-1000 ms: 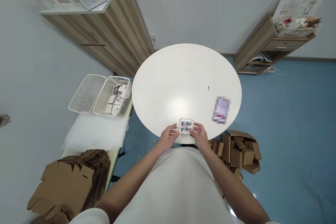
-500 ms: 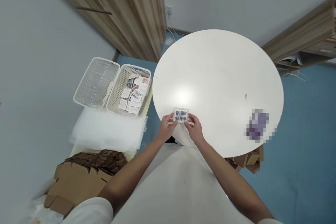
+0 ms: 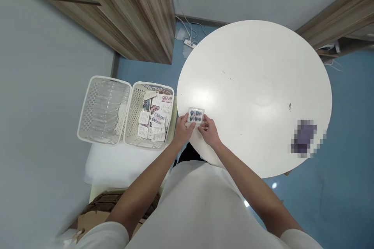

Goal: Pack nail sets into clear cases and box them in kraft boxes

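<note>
A small clear plastic case (image 3: 196, 115), holding two rows of dark, glossy press-on nails, is over the near left part of the white round table (image 3: 257, 66). My left hand (image 3: 183, 129) grips the case at its left side, with the thumb along the near left corner. On the opposite side, the curled fingers of my right hand (image 3: 209, 130) touch the right edge. Its thumb sits just below the near right corner.
Left of the table, one white basket (image 3: 84, 114) contains clear plastic shells. Another basket (image 3: 128, 124) holds several nail cards and packs. White sheets (image 3: 111, 167) and folded cardboard (image 3: 93, 220) lie nearer me. A pixelated purple item (image 3: 304, 136) rests at the table's right.
My view has shifted, so the table and baskets appear at different places. My right thumb has come away from the case's near edge. The case remains between both hands.
</note>
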### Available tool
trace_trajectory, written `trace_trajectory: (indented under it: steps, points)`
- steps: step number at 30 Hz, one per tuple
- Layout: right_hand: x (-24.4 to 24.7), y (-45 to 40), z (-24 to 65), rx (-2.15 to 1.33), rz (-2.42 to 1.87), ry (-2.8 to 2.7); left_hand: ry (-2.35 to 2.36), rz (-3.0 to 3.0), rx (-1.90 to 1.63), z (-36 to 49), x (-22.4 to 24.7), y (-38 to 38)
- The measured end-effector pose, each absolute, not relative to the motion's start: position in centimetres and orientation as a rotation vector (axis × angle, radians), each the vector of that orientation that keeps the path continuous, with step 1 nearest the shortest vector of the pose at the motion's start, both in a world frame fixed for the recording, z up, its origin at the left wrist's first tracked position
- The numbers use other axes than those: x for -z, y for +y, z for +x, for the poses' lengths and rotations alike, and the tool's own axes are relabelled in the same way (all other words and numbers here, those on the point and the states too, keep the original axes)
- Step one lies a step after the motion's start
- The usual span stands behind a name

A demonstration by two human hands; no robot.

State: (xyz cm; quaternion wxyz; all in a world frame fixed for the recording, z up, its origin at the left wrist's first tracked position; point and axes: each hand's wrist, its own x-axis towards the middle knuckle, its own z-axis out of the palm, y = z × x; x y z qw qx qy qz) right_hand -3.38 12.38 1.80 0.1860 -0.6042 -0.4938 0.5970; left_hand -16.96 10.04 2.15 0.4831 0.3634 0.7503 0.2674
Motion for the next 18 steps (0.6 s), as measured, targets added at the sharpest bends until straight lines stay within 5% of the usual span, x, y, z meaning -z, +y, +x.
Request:
trace_trajectory:
  steps: [18]
  points:
    - [-0.6,13.9,-4.8,-1.624,-1.739,-1.51,1.77,0.894,-0.658,-17.7,-0.9,11.4]
